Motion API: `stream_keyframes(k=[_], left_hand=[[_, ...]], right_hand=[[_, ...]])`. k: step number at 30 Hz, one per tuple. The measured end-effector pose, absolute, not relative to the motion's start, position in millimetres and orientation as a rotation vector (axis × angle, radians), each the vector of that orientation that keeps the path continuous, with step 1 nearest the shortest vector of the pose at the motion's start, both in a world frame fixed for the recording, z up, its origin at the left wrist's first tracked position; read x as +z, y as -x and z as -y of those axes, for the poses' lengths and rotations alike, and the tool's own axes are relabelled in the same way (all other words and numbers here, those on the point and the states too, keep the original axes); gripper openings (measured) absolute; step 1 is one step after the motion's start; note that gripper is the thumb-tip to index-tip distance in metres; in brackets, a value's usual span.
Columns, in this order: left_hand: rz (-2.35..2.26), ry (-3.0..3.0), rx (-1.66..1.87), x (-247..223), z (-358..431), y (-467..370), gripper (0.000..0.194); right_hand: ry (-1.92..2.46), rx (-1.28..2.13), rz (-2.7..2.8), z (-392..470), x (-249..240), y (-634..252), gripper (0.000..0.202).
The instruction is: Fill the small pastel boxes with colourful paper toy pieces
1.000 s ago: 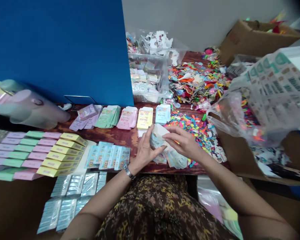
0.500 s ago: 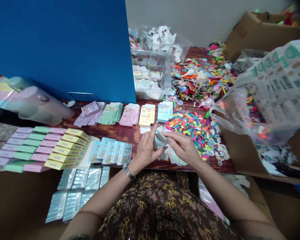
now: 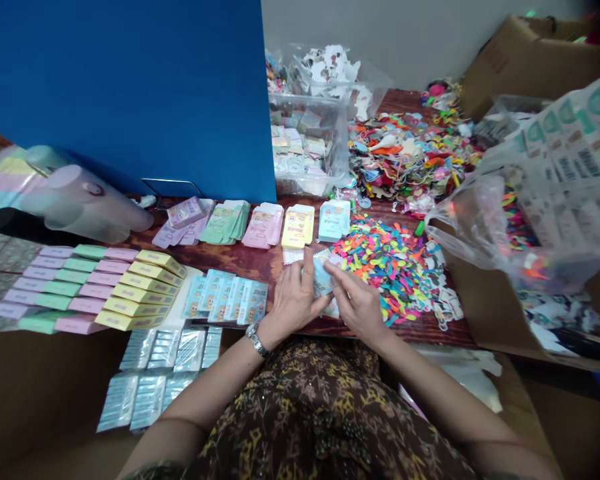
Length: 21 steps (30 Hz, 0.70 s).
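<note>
Between my two hands is a light blue packet [image 3: 322, 275], small and partly covered by fingers. My left hand [image 3: 296, 293], with a watch on its wrist, has its fingers around the packet's left side. From the right, my right hand [image 3: 357, 300] pinches the packet's edge. White jagged-edged paper [image 3: 293, 256] lies just behind my left fingers. Flat blue cartons [image 3: 334, 221] and yellow cartons [image 3: 298, 227] are stacked behind the hands. A pile of small colourful pieces [image 3: 387, 267] spreads right of my right hand. Filled blue boxes [image 3: 229, 298] stand to the left.
Rows of purple, green, pink and yellow boxes [image 3: 140, 290] sit at far left. A blue board [image 3: 130, 93] stands behind. Clear bins [image 3: 307, 147] and a mixed heap [image 3: 400, 153] are at the back. A plastic bag [image 3: 555, 180] and cardboard box [image 3: 545, 67] are right.
The blue packet now lies flatter between my hands, and the fanned papers under my right hand are no longer visible. The camera view has shifted slightly.
</note>
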<state>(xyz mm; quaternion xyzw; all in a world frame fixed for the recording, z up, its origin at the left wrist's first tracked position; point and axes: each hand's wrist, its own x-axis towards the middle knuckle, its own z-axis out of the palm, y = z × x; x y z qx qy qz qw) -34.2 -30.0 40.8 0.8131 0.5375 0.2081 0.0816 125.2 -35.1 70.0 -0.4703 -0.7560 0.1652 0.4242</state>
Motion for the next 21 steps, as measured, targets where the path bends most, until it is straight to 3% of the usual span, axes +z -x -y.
stream_keyframes(k=[9,15,21], left_hand=[[-1.535,-2.357,0.564,41.6,43.3,38.9,0.106],[-1.558,-2.174,0.514,40.4,59.7,56.3,0.107],[-1.896,-2.358,0.080,55.5,76.6,77.5,0.087]], right_hand=[[1.131,0.403,1.833,55.0,39.5,-107.5,0.055],[1.020,0.761,2.017,45.3,42.4,-112.6,0.049],[1.030,1.041,2.137,15.6,39.4,-110.9,0.035]])
